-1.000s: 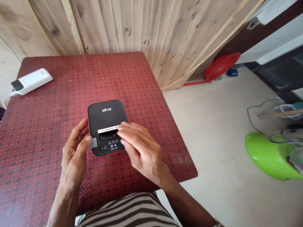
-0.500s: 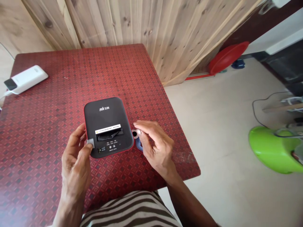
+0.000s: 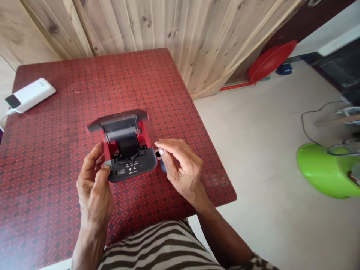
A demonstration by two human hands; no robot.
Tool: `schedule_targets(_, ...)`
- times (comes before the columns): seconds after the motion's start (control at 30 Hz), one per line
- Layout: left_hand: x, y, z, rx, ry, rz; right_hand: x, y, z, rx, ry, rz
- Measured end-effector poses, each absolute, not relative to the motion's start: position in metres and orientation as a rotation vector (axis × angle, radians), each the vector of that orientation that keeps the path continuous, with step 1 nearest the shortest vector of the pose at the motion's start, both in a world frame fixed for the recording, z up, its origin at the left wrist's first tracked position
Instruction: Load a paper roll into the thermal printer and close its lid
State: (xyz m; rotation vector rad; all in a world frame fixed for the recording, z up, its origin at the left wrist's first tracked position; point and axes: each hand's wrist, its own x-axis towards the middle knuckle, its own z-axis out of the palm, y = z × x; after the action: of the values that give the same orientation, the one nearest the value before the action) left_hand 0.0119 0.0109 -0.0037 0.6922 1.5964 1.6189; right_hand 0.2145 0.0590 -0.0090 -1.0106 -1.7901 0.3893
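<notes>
Red patterned table (image 3: 70, 123) takes up left and centre of frame, plank wall (image 3: 180, 33) across the top behind it, pale tiled floor (image 3: 261, 150) on the right. Striped garment (image 3: 157, 247) at bottom centre. Green plastic item (image 3: 323, 170) at right edge, red basin (image 3: 271, 62) leaning upper right. Left hand (image 3: 95, 183), lower left of centre: thumb on the device's near-left corner, fingers along its left side, closed on it. Right hand (image 3: 181, 167), just right of the device: thumb and index tips close together, small gap visible; can't tell if anything is actually pinched. Red-and-black device (image 3: 143, 163) sits between the hands, just left of frame centre, over the table, printed panel toward the person. Its black lid (image 3: 119, 117) is tilted up at the far end, motion-blurred, red interior exposed. White power bank (image 3: 35, 93), upper left on the table. Blue piece (image 3: 163, 166), mostly hidden by right hand. Dark round piece (image 3: 158, 154) with pale rim, at right thumb tip.
</notes>
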Motion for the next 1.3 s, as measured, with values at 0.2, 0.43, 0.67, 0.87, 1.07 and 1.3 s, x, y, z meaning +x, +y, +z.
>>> schedule_targets(0.2,0.0,0.003,-0.021,0.891,1.645,1.537,0.209,0.07,0.002,-0.922,-1.849,0.34)
schedule_targets(0.43,-0.008,-0.001,-0.036,1.192,1.718,1.501,0.166,0.119,0.035,-0.919,-2.633,0.358)
schedule_targets(0.67,-0.012,-0.002,-0.042,1.214,1.658,1.474,0.127,0.137,0.045,-1.078,-2.972,0.361)
schedule_targets(0.87,-0.014,-0.003,-0.042,1.194,1.661,1.432,0.126,0.147,0.053,-1.038,-3.043,0.439)
schedule_targets(1.07,-0.014,-0.003,-0.04,1.213,1.66,1.429,0.131,0.14,0.063,-1.123,-3.001,0.458)
schedule_targets(1.3,-0.015,-0.002,-0.04,1.219,1.699,1.408,0.132,0.132,0.065,-1.147,-2.966,0.363)
